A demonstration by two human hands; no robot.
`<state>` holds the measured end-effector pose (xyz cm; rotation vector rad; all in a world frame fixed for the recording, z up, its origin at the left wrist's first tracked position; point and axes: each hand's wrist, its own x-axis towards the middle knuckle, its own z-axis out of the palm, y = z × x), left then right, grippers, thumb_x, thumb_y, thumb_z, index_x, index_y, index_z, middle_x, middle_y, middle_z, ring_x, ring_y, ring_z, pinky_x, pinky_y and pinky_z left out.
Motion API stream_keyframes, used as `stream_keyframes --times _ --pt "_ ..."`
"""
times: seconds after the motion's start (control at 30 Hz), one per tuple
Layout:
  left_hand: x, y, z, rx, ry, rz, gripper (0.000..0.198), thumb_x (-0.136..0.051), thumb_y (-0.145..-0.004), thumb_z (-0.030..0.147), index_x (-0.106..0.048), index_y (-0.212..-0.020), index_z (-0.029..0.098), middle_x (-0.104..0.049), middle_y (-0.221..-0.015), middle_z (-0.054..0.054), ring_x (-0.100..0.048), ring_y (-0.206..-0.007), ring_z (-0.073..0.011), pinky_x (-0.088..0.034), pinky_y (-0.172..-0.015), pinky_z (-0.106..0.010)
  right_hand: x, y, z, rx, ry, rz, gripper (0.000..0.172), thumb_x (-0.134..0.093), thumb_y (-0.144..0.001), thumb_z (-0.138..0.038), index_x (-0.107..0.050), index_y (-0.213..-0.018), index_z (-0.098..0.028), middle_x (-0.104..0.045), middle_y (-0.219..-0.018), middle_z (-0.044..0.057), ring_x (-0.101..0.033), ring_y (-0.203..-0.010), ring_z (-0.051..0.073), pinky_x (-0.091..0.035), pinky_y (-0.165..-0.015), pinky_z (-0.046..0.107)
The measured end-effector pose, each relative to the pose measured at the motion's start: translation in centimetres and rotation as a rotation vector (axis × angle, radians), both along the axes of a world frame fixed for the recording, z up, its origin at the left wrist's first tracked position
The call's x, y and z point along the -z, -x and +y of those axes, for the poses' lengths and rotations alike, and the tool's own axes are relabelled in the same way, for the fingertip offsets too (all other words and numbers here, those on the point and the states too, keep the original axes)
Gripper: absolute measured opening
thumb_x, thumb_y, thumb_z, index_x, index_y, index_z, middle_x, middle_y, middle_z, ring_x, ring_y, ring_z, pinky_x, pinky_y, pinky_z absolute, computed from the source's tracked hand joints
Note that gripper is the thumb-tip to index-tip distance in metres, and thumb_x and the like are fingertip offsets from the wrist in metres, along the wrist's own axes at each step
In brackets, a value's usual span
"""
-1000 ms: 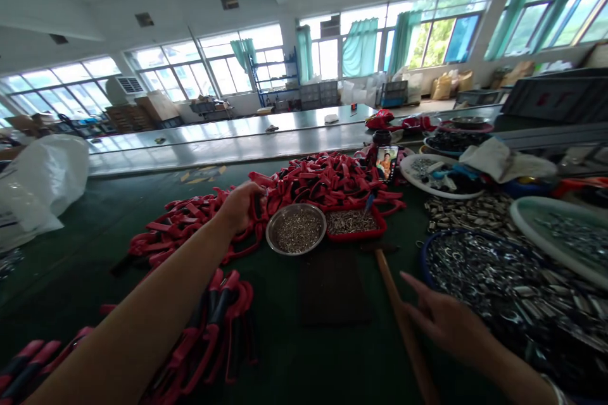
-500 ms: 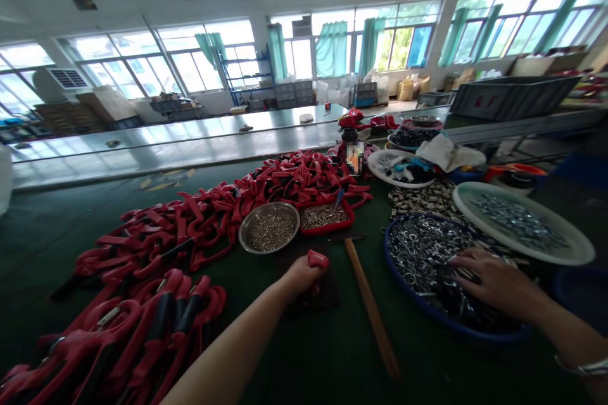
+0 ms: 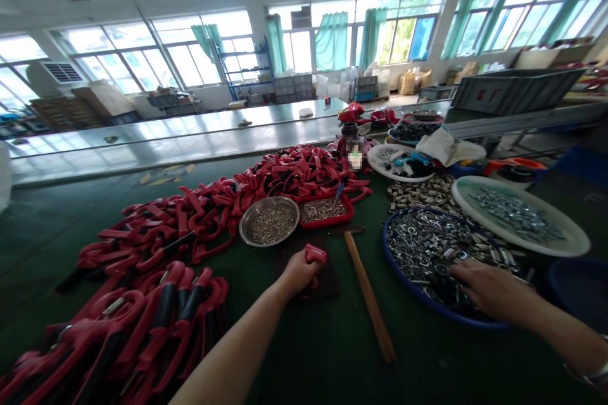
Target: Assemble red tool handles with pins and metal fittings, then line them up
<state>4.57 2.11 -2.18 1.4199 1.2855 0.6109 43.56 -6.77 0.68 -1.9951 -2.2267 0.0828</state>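
Observation:
My left hand (image 3: pixel 299 272) is closed around a short red plastic-covered piece (image 3: pixel 316 254), resting over a dark rubber pad (image 3: pixel 327 285). My right hand (image 3: pixel 494 291) lies at the edge of a blue-rimmed tray (image 3: pixel 427 253) heaped with steel fittings, its fingertips among them. Whether it holds one I cannot tell. A wooden-handled hammer (image 3: pixel 368 294) lies between my hands. Above my left hand stand a steel bowl of small rivets (image 3: pixel 269 221) and a red tray of pins (image 3: pixel 325 210). Red-and-black handled pieces (image 3: pixel 161 323) lie piled near my left forearm.
A large heap of red hooked parts (image 3: pixel 213 218) covers the green bench. A white basin of metal parts (image 3: pixel 517 215) stands to the right, with loose steel sleeves (image 3: pixel 422 193) behind the tray. A long conveyor (image 3: pixel 190 139) and a grey crate (image 3: pixel 515 90) lie beyond.
My right hand has shifted slightly lower and to the right at the tray. My left hand stays on the pad with the red piece, which now shows more clearly. The view has barely moved.

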Motion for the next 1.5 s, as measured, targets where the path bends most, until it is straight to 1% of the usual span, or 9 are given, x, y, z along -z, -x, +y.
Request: stream_keyframes --times 0.1,0.3,0.43,0.6,0.73,0.97,1.1,1.23,1.5 --pt "-0.1 0.0 0.0 0.013 -0.005 0.001 0.019 -0.053 -0.073 0.033 -0.040 -0.074 0.018 -0.046 -0.049 0.008 -0.049 -0.033 -0.0083 -0.033 -0.033 -0.016 -0.3 0.2 0.4 -0.003 0.039 0.002 0.024 -0.049 -0.072 -0.027 -0.063 -0.090 -0.020 -0.066 -0.093 0.007 -0.062 -0.084 0.024 -0.047 -0.077 0.037" --pt "-0.4 0.0 -0.2 -0.008 -0.002 -0.011 0.021 -0.053 -0.073 0.033 -0.040 -0.075 0.018 -0.046 -0.050 0.008 -0.048 -0.033 -0.0078 -0.033 -0.033 -0.016 -2.6 0.7 1.6 0.181 -0.065 0.056 0.034 -0.041 -0.081 -0.035 -0.061 -0.097 -0.014 -0.065 -0.098 0.011 -0.061 -0.085 0.024 -0.045 -0.073 0.033" --pt "-0.4 0.0 -0.2 -0.016 -0.001 -0.026 0.021 -0.054 -0.073 0.033 -0.040 -0.075 0.018 -0.045 -0.050 0.008 -0.048 -0.033 -0.0085 -0.034 -0.033 -0.018 -3.3 0.4 1.9 0.112 0.104 0.043 0.032 -0.044 -0.080 -0.038 -0.065 -0.091 -0.016 -0.067 -0.088 0.008 -0.061 -0.080 0.023 -0.045 -0.069 0.032" --pt "-0.6 -0.1 -0.1 -0.009 0.016 -0.045 0.020 -0.055 -0.072 0.031 -0.040 -0.076 0.018 -0.045 -0.052 0.008 -0.048 -0.033 -0.0078 -0.034 -0.032 -0.017 -2.9 0.2 3.0 0.096 0.023 -0.134 0.033 -0.039 -0.082 -0.028 -0.062 -0.101 -0.014 -0.062 -0.106 0.013 -0.057 -0.096 0.026 -0.040 -0.083 0.036" --pt "-0.4 0.1 -0.1 -0.024 0.007 -0.046 0.022 -0.056 -0.072 0.033 -0.041 -0.076 0.018 -0.046 -0.052 0.008 -0.048 -0.034 -0.0081 -0.034 -0.034 -0.017 -2.7 0.4 4.0 0.033 0.096 -0.178 0.028 -0.043 -0.078 -0.026 -0.061 -0.092 -0.009 -0.063 -0.097 0.017 -0.058 -0.089 0.027 -0.040 -0.082 0.037" --pt "0.3 0.3 0.0 -0.005 -0.038 -0.018 0.021 -0.053 -0.074 0.035 -0.041 -0.075 0.018 -0.047 -0.051 0.007 -0.049 -0.035 -0.0095 -0.034 -0.034 -0.018 -4.6 0.2 4.1 0.166 0.083 0.305 0.034 -0.045 -0.078 -0.043 -0.057 -0.091 -0.015 -0.064 -0.087 0.009 -0.058 -0.078 0.021 -0.042 -0.070 0.031" --pt "0.0 0.2 -0.1 0.009 -0.036 -0.001 0.021 -0.053 -0.074 0.035 -0.040 -0.076 0.019 -0.048 -0.051 0.007 -0.049 -0.035 -0.0091 -0.033 -0.034 -0.018 -4.9 0.2 4.4 0.322 0.155 0.612 0.034 -0.041 -0.079 -0.044 -0.055 -0.084 -0.015 -0.056 -0.059 0.003 -0.049 -0.052 0.014 -0.037 -0.049 0.026" --pt "-0.2 0.1 -0.3 0.002 -0.033 -0.004 0.021 -0.054 -0.073 0.035 -0.040 -0.076 0.019 -0.047 -0.048 0.007 -0.049 -0.034 -0.0092 -0.034 -0.034 -0.017 -4.7 0.5 4.9 0.333 0.299 0.774 0.027 -0.041 -0.078 -0.042 -0.052 -0.073 -0.017 -0.042 -0.047 -0.004 -0.035 -0.042 0.009 -0.025 -0.041 0.023" --pt "-0.4 0.0 -0.2 -0.002 -0.011 -0.026 0.022 -0.055 -0.073 0.035 -0.041 -0.076 0.018 -0.047 -0.051 0.008 -0.049 -0.033 -0.0078 -0.032 -0.033 -0.016 -3.2 0.4 5.6 0.349 0.143 0.802 0.027 -0.042 -0.078 -0.045 -0.048 -0.073 -0.019 -0.042 -0.047 -0.005 -0.036 -0.042 0.009 -0.025 -0.043 0.023"
